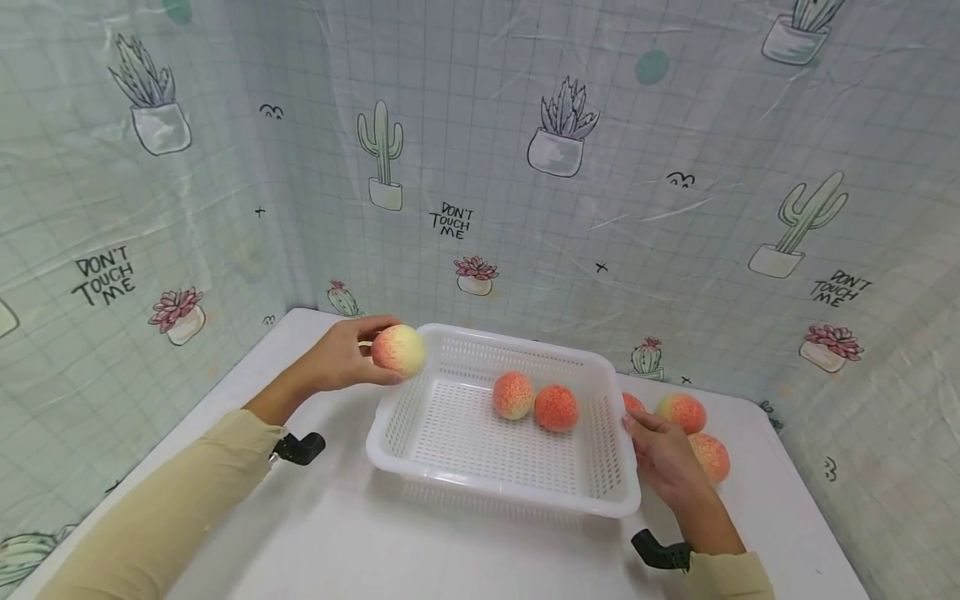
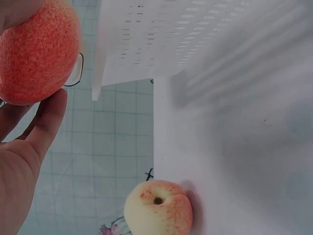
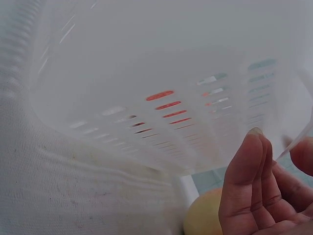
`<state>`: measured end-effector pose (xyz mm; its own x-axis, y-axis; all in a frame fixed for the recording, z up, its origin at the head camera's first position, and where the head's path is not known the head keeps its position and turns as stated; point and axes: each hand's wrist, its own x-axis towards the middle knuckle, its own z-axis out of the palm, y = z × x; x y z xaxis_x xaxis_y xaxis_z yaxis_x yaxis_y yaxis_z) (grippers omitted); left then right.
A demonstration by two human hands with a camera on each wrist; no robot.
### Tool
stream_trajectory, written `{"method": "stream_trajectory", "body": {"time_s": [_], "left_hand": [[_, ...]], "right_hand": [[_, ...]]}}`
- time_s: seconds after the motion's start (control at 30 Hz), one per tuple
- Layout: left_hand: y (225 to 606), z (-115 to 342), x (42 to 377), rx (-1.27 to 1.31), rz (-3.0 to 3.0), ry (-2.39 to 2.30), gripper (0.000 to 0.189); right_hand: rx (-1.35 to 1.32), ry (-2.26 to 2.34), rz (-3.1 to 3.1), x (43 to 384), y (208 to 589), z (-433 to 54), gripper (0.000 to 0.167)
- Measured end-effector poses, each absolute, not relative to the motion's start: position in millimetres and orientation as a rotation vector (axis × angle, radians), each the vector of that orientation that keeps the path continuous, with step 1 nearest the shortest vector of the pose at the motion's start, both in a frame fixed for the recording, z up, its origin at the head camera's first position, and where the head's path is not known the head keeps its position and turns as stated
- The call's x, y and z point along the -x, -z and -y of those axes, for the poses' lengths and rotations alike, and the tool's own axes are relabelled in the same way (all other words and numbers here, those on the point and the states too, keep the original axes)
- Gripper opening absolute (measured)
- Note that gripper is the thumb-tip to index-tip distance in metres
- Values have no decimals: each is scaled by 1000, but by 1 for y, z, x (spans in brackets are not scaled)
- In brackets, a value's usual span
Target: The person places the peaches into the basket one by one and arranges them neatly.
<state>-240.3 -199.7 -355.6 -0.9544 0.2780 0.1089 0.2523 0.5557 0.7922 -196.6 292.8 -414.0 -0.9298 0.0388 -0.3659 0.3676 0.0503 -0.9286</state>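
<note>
A white perforated plastic basket (image 1: 480,477) has two red-orange peaches inside, a mottled one (image 1: 513,395) and a redder one (image 1: 557,408). At its far left corner my left hand (image 1: 352,354) grips a yellow-and-red peach (image 1: 400,350) between thumb and fingers, level with the rim. That held peach (image 2: 39,54) shows its red side in the left wrist view. My right hand (image 1: 667,454) pinches the basket's right rim; in the right wrist view the thumb and fingers (image 3: 244,186) stand on either side of the rim.
Right of the basket lie more peaches on the white table (image 1: 322,533): one behind (image 1: 681,412), one nearer (image 1: 710,457), and one partly hidden (image 1: 632,403). Another peach (image 2: 159,208) sits on the table in the left wrist view. A printed curtain (image 1: 480,167) surrounds the table.
</note>
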Motion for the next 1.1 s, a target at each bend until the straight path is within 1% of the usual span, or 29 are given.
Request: {"method": "stream_trajectory", "body": {"time_s": [0.4,0.7,0.93,1.1], "left_hand": [[357,189,250,-523,-2727,-1381,81],[359,180,254,-582,-2709,-1388,79],[358,169,257,-581,-2686,-1392,79],[358,164,260,-585,-2668,-1408,78]], "right_hand": [[-450,1980,-2060,198,415,-294,71],[-440,1967,-2079,197,415,-294,71],[-439,1978,-2073,196,416,-294,71],[-430,1984,-2073,197,416,-294,64]]}}
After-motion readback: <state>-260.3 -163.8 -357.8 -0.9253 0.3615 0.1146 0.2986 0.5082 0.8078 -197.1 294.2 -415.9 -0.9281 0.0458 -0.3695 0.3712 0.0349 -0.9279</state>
